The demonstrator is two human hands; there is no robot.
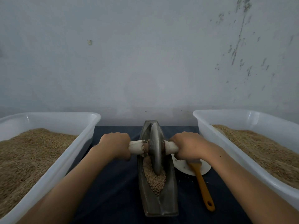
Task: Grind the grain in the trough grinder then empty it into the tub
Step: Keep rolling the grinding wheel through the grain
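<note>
A long grey metal trough grinder (146, 201) lies lengthwise on the dark cloth in the middle. Its metal wheel (155, 147) stands upright in the groove, toward the far half. Brown grain (154, 177) fills the near part of the groove. A pale wooden axle passes through the wheel. My left hand (115, 145) grips the left handle (136, 147) and my right hand (188, 146) grips the right handle (171, 147). A white plastic tub (226, 131) holding grain stands to the right, and another white tub (77, 139) with grain to the left.
A brush with an orange handle (203, 186) lies to the right of the trough, its head on a small white plate (182, 167). A dark blue cloth (116, 191) covers the table. A pale wall rises close behind.
</note>
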